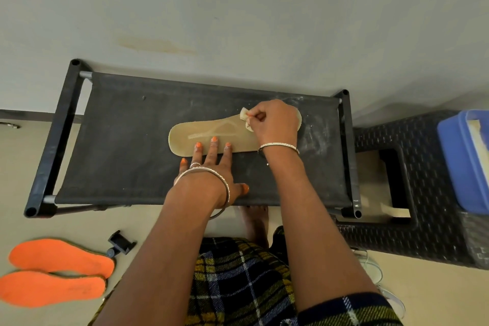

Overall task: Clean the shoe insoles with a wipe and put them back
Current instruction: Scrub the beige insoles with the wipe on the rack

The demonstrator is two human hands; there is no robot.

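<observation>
Tan insole (211, 131) is lying flat on the black fabric top of a shoe rack (127, 140), so I'd call this the wiping step, nowhere near the putting-back part. The right hand (274, 124) has its fingers curled in and pinches a small balled-up wipe (244, 114) between thumb and fingertips, pressed down on the insole. One end of the insole sits under and just past that hand, and the long bare stretch runs off to the left of the pinch.

The left hand (209, 167) is spread flat with its palm on the fabric. Three fingertips (213, 140) press the insole's near edge to pin it, just left of the wipe and closer to the body. Both forearms reach straight out, and the right wrist is bent down over the work.

Next move, I'd guess, is dragging the wipe along that bare stretch while the left hand pins the insole so it doesn't skate on the fabric. Two orange insoles (60, 257) lie on the floor well off to the left of both hands, and a white shoe (373, 267) sits back by the right elbow. Can't tell if the orange ones are done.
</observation>
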